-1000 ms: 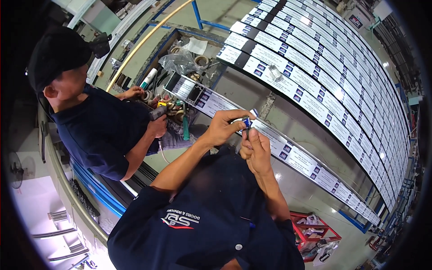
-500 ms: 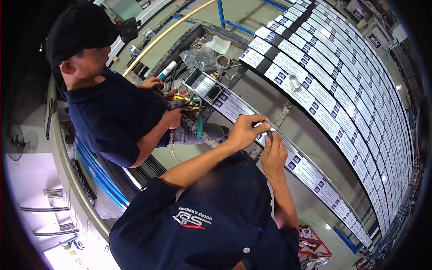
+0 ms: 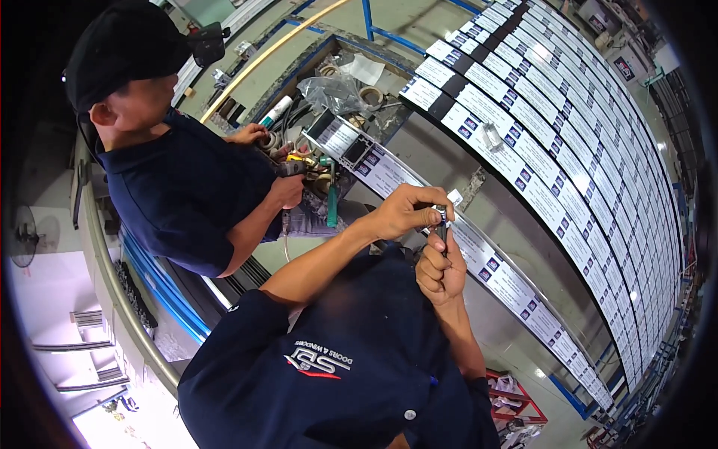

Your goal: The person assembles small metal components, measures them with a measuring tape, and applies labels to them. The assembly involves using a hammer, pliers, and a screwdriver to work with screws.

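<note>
Above the long film-covered metal profile (image 3: 502,271), both my hands meet around a small dark and shiny metal part (image 3: 442,218). My left hand (image 3: 404,209) pinches its upper end between thumb and fingers. Below it, my right hand (image 3: 440,275) is curled round the narrow dark lower end. A small white piece (image 3: 455,197) shows just beyond my left fingertips. Fingers hide much of the part, so its exact kind does not show. The profile runs diagonally beneath my hands, with an open-framed end (image 3: 355,153) at the upper left.
At left a co-worker in a black cap (image 3: 123,56) grips a power driver (image 3: 290,170). Near it lie a green-handled tool (image 3: 332,206), tape rolls (image 3: 370,96) and a plastic bag (image 3: 329,93). Rows of film-covered profiles (image 3: 568,172) fill the right, with a small clear piece (image 3: 493,137) on them.
My right hand has turned and dropped slightly, its fingers now curled under the part. More of the part and the white piece now show. The co-worker has shifted slightly left.
</note>
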Demonstrator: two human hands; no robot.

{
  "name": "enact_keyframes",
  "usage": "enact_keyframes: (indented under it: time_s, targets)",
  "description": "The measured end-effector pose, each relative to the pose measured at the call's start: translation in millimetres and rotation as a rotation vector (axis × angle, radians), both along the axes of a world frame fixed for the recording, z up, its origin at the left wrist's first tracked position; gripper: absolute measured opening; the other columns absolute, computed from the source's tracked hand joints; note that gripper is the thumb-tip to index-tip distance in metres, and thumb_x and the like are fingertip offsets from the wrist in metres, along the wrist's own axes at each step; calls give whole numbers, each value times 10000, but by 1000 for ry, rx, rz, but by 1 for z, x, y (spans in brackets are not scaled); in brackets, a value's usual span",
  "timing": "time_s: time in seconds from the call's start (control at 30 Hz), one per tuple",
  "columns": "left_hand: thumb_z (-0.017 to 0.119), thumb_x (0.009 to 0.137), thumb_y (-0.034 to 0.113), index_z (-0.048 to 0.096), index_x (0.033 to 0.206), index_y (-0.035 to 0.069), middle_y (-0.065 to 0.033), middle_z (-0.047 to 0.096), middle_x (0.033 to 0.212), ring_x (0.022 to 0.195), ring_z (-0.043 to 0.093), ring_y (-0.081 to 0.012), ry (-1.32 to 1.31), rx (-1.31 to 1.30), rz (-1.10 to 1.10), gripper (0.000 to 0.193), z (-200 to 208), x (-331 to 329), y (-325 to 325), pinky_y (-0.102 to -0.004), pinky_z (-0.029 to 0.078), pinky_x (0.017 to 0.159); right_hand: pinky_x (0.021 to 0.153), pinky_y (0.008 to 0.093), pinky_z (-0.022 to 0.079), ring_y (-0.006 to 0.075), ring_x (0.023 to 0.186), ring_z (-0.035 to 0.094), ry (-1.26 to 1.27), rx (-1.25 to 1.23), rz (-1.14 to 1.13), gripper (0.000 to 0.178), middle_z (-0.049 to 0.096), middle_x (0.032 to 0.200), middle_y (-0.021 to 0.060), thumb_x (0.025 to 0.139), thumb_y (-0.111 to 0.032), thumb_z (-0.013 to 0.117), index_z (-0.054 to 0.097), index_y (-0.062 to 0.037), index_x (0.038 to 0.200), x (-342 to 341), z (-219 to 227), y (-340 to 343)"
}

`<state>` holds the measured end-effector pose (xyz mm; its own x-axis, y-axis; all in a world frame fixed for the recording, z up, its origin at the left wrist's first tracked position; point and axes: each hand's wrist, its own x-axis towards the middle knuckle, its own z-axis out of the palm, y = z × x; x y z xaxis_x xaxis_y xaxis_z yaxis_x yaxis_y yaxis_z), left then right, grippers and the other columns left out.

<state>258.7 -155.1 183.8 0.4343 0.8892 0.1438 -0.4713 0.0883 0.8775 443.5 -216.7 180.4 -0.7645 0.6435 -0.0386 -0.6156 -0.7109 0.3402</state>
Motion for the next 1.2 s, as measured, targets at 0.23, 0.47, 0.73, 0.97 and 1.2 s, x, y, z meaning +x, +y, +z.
enact_keyframes:
  time_s: [0.23, 0.47, 0.73, 0.97, 1.2]
  targets:
    - [786, 966, 146, 729, 1126, -41, -81, 683, 958, 774, 635, -106, 513, 92, 449, 253, 1, 13, -1, -254, 499, 678, 628, 465, 540, 357, 696, 671, -2156, 1498, -478, 421, 684, 897, 200, 1084, -321, 615, 617, 70, 1241, 4, 20, 19]
    - [646, 1039, 44, 652, 1278, -25, -39, 665, 1012, 784, 634, -73, 195, -95, 64, 249, 24, 9, -6, -238, 521, 695, 483, 268, 387, 126, 508, 497, -1612, 746, -408, 335, 655, 820, 79, 1143, -275, 495, 643, 25, 1126, -6, 14, 2]
    - [638, 1058, 117, 665, 1159, -32, -65, 635, 1024, 737, 611, -93, 183, -22, -119, 182, 9, -22, 0, -255, 496, 660, 378, 215, 247, 40, 471, 229, -383, 128, 68, 494, 286, 638, -73, 1159, -432, 406, 575, 31, 1142, -3, -2, 8]
    - [672, 1049, 126, 661, 1173, 5, -9, 617, 870, 703, 586, -61, 269, -134, 107, 174, 8, -4, -10, -242, 485, 619, 612, 398, 534, 321, 660, 677, -2054, 1265, -574, 323, 686, 834, 189, 1091, -222, 599, 636, 88, 1174, -7, 3, 10]
    - [656, 1052, 94, 643, 1312, 14, -5, 650, 886, 686, 550, -55, 184, -99, -9, 273, 14, -10, -8, -220, 457, 618, 419, 198, 214, 21, 476, 247, -1200, 470, -219, 450, 351, 665, -86, 1154, -417, 452, 598, -18, 1004, -16, 22, 3]
